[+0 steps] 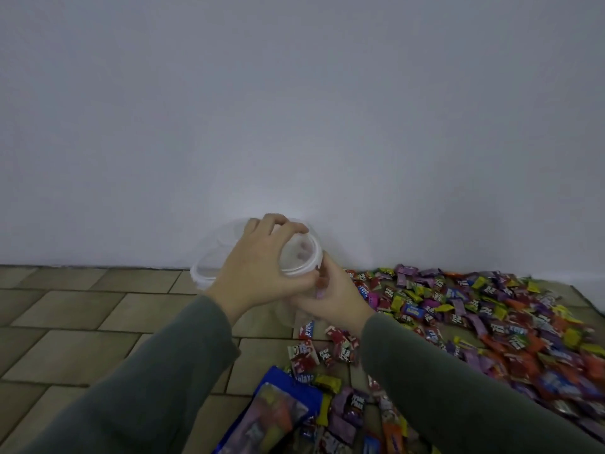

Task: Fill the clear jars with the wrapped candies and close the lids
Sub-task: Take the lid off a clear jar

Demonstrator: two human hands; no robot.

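At frame centre, a clear jar is gripped at its lid by the left hand and clasped below by the right hand; wrapped candies are spread lower right across the floor.

"Fruit Plus" on a red candy wrapper; "Relaxa" on another wrapper

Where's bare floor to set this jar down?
Bare tiled floor lies left of the left hand, up to the wall. Right of the right hand, candies crowd the floor; the blue bag blocks the near middle.
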